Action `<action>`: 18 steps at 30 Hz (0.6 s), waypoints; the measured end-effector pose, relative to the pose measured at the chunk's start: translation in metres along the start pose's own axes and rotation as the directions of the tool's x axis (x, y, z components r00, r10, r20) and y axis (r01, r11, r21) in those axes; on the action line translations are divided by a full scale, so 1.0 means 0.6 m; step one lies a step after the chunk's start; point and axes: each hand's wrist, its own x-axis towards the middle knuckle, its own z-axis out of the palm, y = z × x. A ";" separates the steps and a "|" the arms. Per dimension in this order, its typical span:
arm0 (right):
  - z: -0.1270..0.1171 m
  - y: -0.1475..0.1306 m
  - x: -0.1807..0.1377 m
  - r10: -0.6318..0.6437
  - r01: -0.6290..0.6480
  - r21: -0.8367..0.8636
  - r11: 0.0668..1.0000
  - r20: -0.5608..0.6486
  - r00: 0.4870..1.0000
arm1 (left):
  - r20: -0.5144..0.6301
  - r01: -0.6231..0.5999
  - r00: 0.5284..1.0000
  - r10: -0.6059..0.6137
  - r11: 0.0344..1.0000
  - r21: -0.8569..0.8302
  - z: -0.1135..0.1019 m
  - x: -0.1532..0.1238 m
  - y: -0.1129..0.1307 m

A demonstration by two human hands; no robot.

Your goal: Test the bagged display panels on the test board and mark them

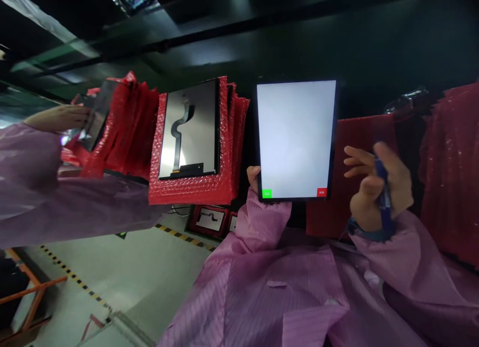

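My left hand [254, 178] grips the lower left edge of a tablet-sized display [296, 137]; its thumb shows at the front and the other fingers are hidden behind. The screen glows plain white, with a small green box at its lower left and a red one at its lower right. To the right of it, my right hand [381, 187] is raised in the air, curled around a blue pen [383, 197] with several fingers extended toward the screen. A red sheet or bag [368, 172] lies behind, between the display and this hand.
Left of the display, an LCD panel [196, 132] with a flex cable rests on stacked red bubble-wrap bags [187, 195]. A co-worker's hand [62, 117] touches a dark panel by another red stack [130, 132]. More red bags [452, 172] stand at the far right.
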 end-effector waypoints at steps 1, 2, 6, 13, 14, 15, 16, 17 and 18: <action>-0.003 -0.006 0.014 0.026 -0.026 0.001 1.000 0.005 1.000 | 0.003 -0.005 1.000 0.005 1.000 0.016 0.002 -0.001 0.001; -0.007 -0.014 0.032 0.061 -0.059 -0.042 0.997 0.042 0.997 | 0.017 -0.009 1.000 0.008 1.000 0.018 0.003 -0.003 0.002; -0.019 -0.055 0.126 0.196 -0.051 -0.487 0.872 0.252 0.948 | 0.102 0.007 0.995 -0.008 1.000 0.010 -0.001 -0.014 0.006; 0.020 -0.039 0.203 0.474 -0.050 -0.772 0.634 0.337 0.813 | 0.160 0.028 0.987 -0.034 0.999 0.041 -0.015 -0.016 0.006; 0.024 -0.035 0.203 0.457 -0.029 -0.770 0.637 0.347 0.819 | 0.163 0.031 0.986 -0.036 0.999 0.032 -0.016 -0.015 0.005; 0.027 -0.034 0.202 0.438 -0.019 -0.772 0.635 0.340 0.832 | 0.153 0.031 0.988 -0.035 0.999 0.029 -0.017 -0.015 0.004; 0.029 -0.035 0.201 0.425 -0.021 -0.776 0.630 0.322 0.846 | 0.134 0.026 0.991 -0.030 0.999 0.036 -0.017 -0.015 0.003; 0.030 -0.038 0.201 0.423 -0.034 -0.783 0.621 0.299 0.855 | 0.106 0.017 0.994 -0.023 0.998 0.055 -0.017 -0.015 0.002; 0.032 -0.042 0.200 0.428 -0.050 -0.792 0.609 0.275 0.861 | 0.075 0.003 0.997 -0.009 0.996 0.085 -0.016 -0.015 0.002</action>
